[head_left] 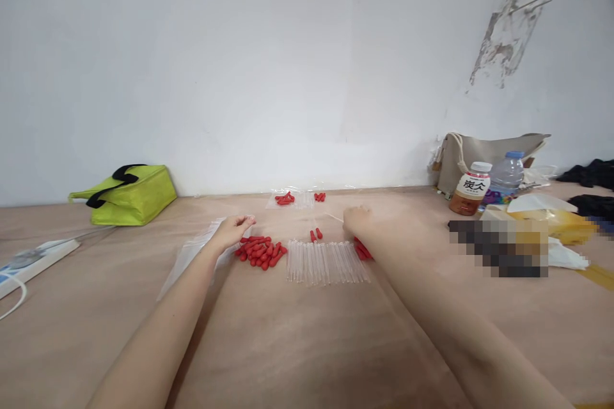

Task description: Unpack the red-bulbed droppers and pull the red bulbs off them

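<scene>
My left hand (235, 230) is closed, thumb and fingers together, above a stack of clear plastic bags (185, 262); what it pinches, if anything, is too small to make out. Just right of it lies a pile of red rubber bulbs (261, 252). A row of thin clear tubes (326, 262) lies side by side in the middle. Two red bulbs (316, 234) lie behind that row. My right hand (357, 220) is closed, with a thin pale tube (334, 217) sticking out to its left. More red bulbs (363, 249) are partly hidden under my right forearm.
By the wall lie clear bags (303, 199) with red bulbs and tubes. A lime-green bag (137, 195) and a power strip (43, 262) are at left. At right stand a drink bottle (471, 189), a water bottle (506, 176) and a beige bag (453, 163).
</scene>
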### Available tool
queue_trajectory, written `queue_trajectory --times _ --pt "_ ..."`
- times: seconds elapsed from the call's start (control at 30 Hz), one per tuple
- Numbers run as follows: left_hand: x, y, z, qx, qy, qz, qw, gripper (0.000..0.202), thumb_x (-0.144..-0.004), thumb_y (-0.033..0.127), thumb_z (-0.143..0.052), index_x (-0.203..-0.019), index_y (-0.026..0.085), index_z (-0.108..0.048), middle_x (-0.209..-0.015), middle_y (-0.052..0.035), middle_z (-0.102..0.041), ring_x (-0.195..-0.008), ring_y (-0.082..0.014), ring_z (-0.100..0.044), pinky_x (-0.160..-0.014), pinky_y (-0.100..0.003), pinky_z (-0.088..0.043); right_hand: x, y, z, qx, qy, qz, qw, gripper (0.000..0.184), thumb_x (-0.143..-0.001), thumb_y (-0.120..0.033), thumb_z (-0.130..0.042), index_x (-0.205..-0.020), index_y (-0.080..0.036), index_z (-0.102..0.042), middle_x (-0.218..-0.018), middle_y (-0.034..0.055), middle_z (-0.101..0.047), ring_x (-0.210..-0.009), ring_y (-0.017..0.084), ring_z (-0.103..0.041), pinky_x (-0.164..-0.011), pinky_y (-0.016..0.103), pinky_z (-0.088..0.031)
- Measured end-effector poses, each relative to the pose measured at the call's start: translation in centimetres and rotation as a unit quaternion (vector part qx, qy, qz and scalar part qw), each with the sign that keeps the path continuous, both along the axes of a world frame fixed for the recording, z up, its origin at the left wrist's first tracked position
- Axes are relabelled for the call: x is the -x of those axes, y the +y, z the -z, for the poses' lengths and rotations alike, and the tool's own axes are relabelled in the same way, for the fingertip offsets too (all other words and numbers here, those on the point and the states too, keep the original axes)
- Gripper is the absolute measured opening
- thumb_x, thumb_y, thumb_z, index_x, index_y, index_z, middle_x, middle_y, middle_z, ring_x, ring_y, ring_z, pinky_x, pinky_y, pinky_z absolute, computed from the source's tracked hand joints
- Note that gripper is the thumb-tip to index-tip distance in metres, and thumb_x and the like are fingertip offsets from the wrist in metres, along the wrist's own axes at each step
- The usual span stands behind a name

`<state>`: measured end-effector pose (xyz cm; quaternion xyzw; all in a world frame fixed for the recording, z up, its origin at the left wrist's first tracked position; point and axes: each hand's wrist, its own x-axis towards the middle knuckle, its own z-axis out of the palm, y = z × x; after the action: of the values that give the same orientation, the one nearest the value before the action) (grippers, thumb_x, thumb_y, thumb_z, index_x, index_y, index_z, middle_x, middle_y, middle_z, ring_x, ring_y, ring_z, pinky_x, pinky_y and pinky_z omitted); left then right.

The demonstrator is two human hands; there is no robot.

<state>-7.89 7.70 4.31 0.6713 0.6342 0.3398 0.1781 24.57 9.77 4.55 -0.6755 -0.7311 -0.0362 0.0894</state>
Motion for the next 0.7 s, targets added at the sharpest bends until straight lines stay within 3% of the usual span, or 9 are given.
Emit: queue_trajectory --times 0.13,0.3,0.43,0.57,0.63,0.7 --pt "-0.6 -0.2 -0.8 -0.026 0.016 0.009 0.999 0.049 -0.071 0.059 -0.044 -0.089 0.018 -0.065 -0.095 -0.0038 -0.067 -0.091 -0.0218 -0.058 -0.078 -0.027 -0.043 0.7 2.0 0.7 0.037 0.015 0.056 0.998 0.026 -0.062 -0.016 -0.064 -0.087 -0.009 -0.063 -0.083 0.0175 -0.063 -0.091 0.031 -0.056 -0.075 0.045 -0.037" --pt "-2.2 -0.9 -1.5 -0.056 0.041 0.019 0.997 0.043 -0.07 0.055 -0.048 -0.082 0.018 -0.064 -0.089 -0.0028 -0.067 -0.088 -0.0212 -0.058 -0.079 -0.028 -0.042 1.5 1.6 0.6 0.014 0.074 0.052 0.996 0.023 -0.062 -0.008 -0.06 -0.085 -0.008 -0.062 -0.087 0.0179 -0.062 -0.092 0.03 -0.057 -0.078 0.042 -0.037" --pt "-4.4 -1.9 -2.3 -0.095 0.06 0.034 0.993 0.032 -0.073 0.048 -0.051 -0.083 0.02 -0.064 -0.092 -0.0026 -0.065 -0.091 -0.0213 -0.056 -0.084 -0.031 -0.04 0.9 -0.3 -0.6 -0.051 0.161 -0.003 0.986 0.028 -0.074 -0.011 -0.046 -0.101 -0.01 -0.053 -0.097 0.0178 -0.059 -0.091 0.024 -0.056 -0.071 0.033 -0.04" --pt "-8.8 -4.3 -3.4 -0.191 0.1 0.114 0.97 0.024 -0.078 0.038 -0.051 -0.083 0.019 -0.064 -0.093 -0.005 -0.061 -0.09 -0.0199 -0.055 -0.082 -0.032 -0.041 -0.1 -4.4 -0.4 -0.068 0.276 -0.089 0.955 0.029 -0.082 -0.019 -0.035 -0.109 -0.015 -0.044 -0.089 0.0069 -0.063 -0.077 0.013 -0.06 -0.065 0.025 -0.044" --pt "-11.5 -6.2 -3.4 -0.242 0.113 0.179 0.947 0.023 -0.08 0.036 -0.05 -0.087 0.019 -0.064 -0.094 -0.0057 -0.06 -0.091 -0.0186 -0.055 -0.083 -0.032 -0.041 -0.5 -7.0 0.5 0.004 0.503 -0.149 0.851 0.021 -0.078 -0.024 -0.046 -0.097 -0.015 -0.048 -0.079 0.0058 -0.065 -0.069 0.014 -0.061 -0.063 0.026 -0.046" --pt "-13.8 -8.3 -2.8 -0.266 0.128 0.247 0.923 0.026 -0.083 0.035 -0.048 -0.1 0.02 -0.06 -0.096 -0.0057 -0.061 -0.092 -0.018 -0.055 -0.084 -0.033 -0.041 -0.6 -9.4 1.7 0.055 0.63 -0.198 0.749 0.023 -0.068 -0.032 -0.062 -0.082 -0.016 -0.052 -0.077 0.0055 -0.065 -0.072 0.015 -0.061 -0.066 0.029 -0.046"
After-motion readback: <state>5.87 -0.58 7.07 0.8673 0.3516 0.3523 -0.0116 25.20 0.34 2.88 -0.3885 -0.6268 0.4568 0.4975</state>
